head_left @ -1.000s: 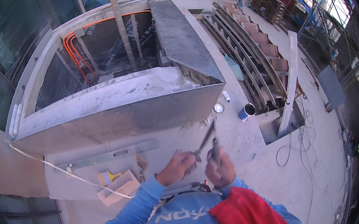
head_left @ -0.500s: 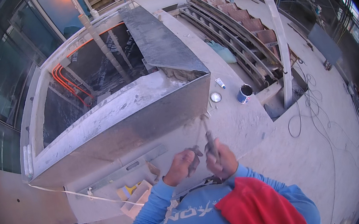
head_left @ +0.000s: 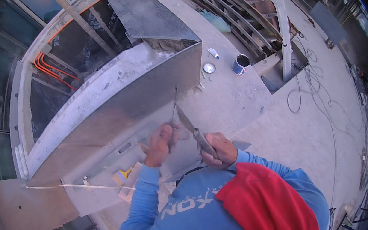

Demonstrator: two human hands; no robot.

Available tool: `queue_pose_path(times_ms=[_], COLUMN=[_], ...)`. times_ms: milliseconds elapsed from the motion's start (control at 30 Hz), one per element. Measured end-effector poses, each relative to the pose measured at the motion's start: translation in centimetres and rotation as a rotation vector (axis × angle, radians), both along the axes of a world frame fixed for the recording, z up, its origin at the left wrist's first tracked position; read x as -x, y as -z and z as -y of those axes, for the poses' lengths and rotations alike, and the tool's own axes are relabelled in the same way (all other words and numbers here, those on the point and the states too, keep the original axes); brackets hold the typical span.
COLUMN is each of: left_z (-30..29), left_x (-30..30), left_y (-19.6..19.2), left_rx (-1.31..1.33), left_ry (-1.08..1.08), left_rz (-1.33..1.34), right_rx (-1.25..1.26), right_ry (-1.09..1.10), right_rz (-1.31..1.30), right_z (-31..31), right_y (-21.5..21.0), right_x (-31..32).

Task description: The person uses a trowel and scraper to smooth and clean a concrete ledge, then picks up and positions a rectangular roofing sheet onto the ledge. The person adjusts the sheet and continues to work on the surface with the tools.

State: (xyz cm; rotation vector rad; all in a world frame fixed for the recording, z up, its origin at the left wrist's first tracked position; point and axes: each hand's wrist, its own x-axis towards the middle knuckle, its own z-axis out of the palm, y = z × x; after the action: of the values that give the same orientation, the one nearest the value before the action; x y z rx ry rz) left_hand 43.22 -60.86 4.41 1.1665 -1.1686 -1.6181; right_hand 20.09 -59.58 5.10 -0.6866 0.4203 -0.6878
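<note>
My right hand [head_left: 220, 149] is closed round the dark handle of a knife [head_left: 186, 120], its pointed blade aimed up and to the left. My left hand [head_left: 162, 142] is closed on a thin, rod-like tool [head_left: 175, 107], whose narrow end points up beside the knife blade. The exact kind of this tool is blurred and partly hidden by the fingers. Both hands are in front of my body, slightly apart. Beyond them rises the grey metal-faced side of a raised planter-like box [head_left: 119, 119].
A blue can [head_left: 241, 64] with dark contents, a round lid [head_left: 209, 68] and a small tube [head_left: 213, 53] stand right of the box corner. A long level [head_left: 125, 147] and an open carton [head_left: 130, 187] lie at left. Cables [head_left: 311, 75] trail across the right floor.
My hands have moved apart; the right is lower, the left higher and further left. The knife now tilts left, with its blade plainly visible. The view has shifted down.
</note>
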Motion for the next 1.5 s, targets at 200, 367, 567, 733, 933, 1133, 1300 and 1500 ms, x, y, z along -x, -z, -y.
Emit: queue_pose_path(times_ms=[200, 367, 567, 733, 933, 1133, 1300, 1500], left_z=[0.5, 0.4, 0.2, -0.3, -0.7, -1.0, -1.9, -0.1], left_x=[-1.8, -1.6, -2.0, -2.1, -2.2, -2.2, -1.6, -4.3], left_y=[-1.5, -3.8, -6.0, -6.4, -6.8, -7.1, -7.1, -4.3], left_rx=[0.47, 0.577, 0.497, 0.617, 0.569, 0.649, 0.743, 0.751], left_ry=[-0.246, -0.358, -0.312, -0.332, -0.268, -0.22, -0.16, -0.258], left_rz=[0.639, 0.673, 0.603, 0.612, 0.657, 0.751, 0.875, 0.992], right_rx=[0.557, 1.387, 1.638, 1.655, 1.646, 1.649, 1.674, 1.677], right_ry=[0.809, 0.758, 0.623, 0.617, 0.594, 0.585, 0.617, 0.65], right_rz=[-0.718, -1.345, -1.379, -1.326, -1.289, -1.245, -1.175, -1.267], right_z=[3.4, 4.2, 4.3, 4.9, 5.4, 6.4, 7.8, 11.4], right_y=[-4.2, -7.7, -8.7, -8.0, -7.7, -7.6, -8.8, -13.0], right_x=[5.0, 7.7, 7.9, 8.1, 7.5, 7.1, 6.2, 7.9])
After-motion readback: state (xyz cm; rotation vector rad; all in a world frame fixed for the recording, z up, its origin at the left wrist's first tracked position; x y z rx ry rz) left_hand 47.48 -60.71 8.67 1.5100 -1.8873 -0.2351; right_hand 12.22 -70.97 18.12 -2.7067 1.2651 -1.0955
